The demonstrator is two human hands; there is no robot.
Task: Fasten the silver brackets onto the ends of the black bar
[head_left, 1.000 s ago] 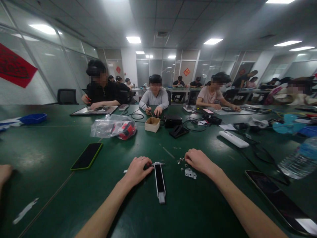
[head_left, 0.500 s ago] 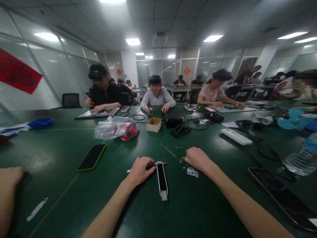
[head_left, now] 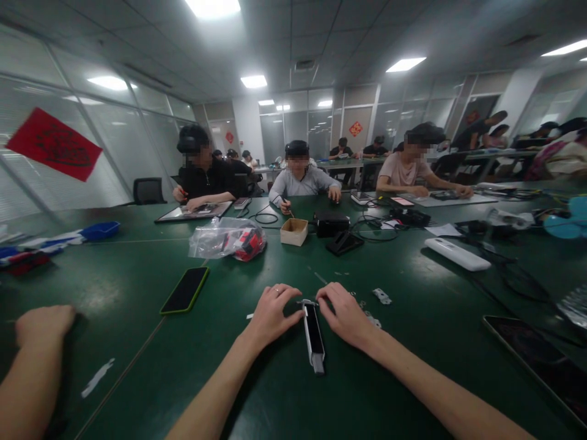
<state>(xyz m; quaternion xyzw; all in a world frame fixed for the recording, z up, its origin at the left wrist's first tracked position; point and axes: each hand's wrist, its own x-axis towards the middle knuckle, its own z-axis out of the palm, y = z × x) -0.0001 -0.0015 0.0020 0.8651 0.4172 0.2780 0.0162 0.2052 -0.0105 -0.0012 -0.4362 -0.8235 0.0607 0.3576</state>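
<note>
A long, narrow device point(head_left: 314, 336) with a white frame, a dark face and a small crossbar at its far end lies on the green table point(head_left: 257, 391). At its left side is my left hand point(head_left: 274, 315), thumb and index finger apart near the crossbar. My right hand point(head_left: 343, 313) bends over the far right end, fingertips pressed together; anything between them is too small to make out. Beyond the right knuckles lie small metal pieces point(head_left: 362, 304) and a flat metal plate point(head_left: 381, 296). Another plate point(head_left: 375, 320) is partly hidden by that hand.
A green-edged phone point(head_left: 185, 290) lies left, near another person's hand point(head_left: 46, 324). Further back are a plastic bag with red things point(head_left: 229, 238), a small box point(head_left: 294, 232) and a black case point(head_left: 331, 223). A white case point(head_left: 457, 254) and large phone point(head_left: 536, 366) lie right.
My right hand has moved left from the small metal pieces to the far end of the device. The left thumb and index finger have spread. The view has shifted slightly.
</note>
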